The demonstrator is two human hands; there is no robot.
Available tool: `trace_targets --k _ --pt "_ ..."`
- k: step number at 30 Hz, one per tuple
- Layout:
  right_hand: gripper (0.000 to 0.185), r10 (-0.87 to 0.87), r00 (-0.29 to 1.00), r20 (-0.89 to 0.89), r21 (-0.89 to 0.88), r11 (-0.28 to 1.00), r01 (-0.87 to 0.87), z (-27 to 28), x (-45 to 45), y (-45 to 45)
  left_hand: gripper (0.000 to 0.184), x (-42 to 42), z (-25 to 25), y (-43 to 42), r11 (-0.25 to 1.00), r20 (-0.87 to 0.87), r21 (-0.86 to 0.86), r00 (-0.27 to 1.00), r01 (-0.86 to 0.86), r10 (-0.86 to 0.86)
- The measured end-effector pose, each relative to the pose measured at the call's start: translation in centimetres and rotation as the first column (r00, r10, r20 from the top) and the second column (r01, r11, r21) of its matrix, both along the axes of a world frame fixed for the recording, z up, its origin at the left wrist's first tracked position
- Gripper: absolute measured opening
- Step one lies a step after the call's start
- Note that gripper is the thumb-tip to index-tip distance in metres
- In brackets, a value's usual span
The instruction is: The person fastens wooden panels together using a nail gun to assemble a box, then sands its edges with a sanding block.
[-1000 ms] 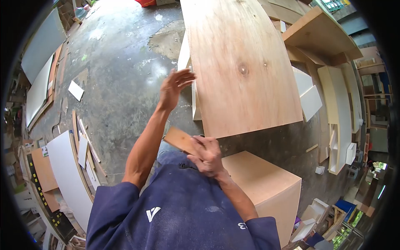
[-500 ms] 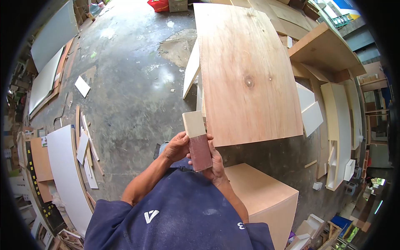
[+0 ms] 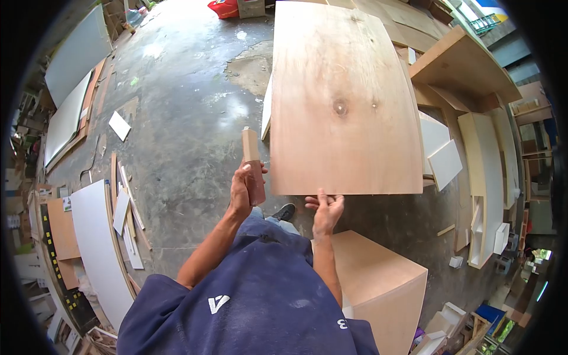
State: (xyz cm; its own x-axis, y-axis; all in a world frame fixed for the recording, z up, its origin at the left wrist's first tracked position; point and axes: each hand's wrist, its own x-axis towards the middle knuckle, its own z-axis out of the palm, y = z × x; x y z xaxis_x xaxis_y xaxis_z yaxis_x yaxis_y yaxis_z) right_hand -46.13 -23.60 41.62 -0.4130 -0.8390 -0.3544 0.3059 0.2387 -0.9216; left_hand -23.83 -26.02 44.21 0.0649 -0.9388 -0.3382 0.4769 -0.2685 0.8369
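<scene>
A sanding block (image 3: 254, 177), pale wood at its upper end and wrapped in reddish sandpaper below, stands nearly upright in my left hand (image 3: 240, 192). My left fingers and thumb are closed around the sandpaper part. Its narrow side faces me. My right hand (image 3: 326, 214) is at the near edge of a large plywood panel (image 3: 349, 142), fingers spread, one fingertip overlapping the edge. Whether the other fingers press on it I cannot tell. The panel has a dark knot near its middle and lies raised above the floor; its support is mostly hidden.
A plywood box (image 3: 378, 266) stands close by my right side. White boards (image 3: 97, 236) and wood strips (image 3: 127, 207) lie to the left. A long pale cabinet frame (image 3: 480, 183) is on the right. One shoe (image 3: 285, 212) shows on the concrete floor (image 3: 189, 148).
My right hand has let go of the sanding block and moved right to the panel edge. My left hand keeps the block, now turned sideways and further left. The panel has shifted slightly left.
</scene>
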Motion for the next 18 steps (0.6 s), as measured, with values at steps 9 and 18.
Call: trace_targets --k 9,18 --pt "0.022 0.148 0.412 -0.899 0.072 0.978 -0.195 3.6 -0.8 0.0 0.079 0.6 0.8 0.4 0.762 0.961 -0.273 0.198 0.588 0.192" --pt "0.052 0.113 -0.013 -0.993 0.109 0.908 -0.404 0.6 -0.2 -12.0 0.073 1.1 -1.3 -0.6 0.734 0.988 -0.143 0.048 0.664 0.149"
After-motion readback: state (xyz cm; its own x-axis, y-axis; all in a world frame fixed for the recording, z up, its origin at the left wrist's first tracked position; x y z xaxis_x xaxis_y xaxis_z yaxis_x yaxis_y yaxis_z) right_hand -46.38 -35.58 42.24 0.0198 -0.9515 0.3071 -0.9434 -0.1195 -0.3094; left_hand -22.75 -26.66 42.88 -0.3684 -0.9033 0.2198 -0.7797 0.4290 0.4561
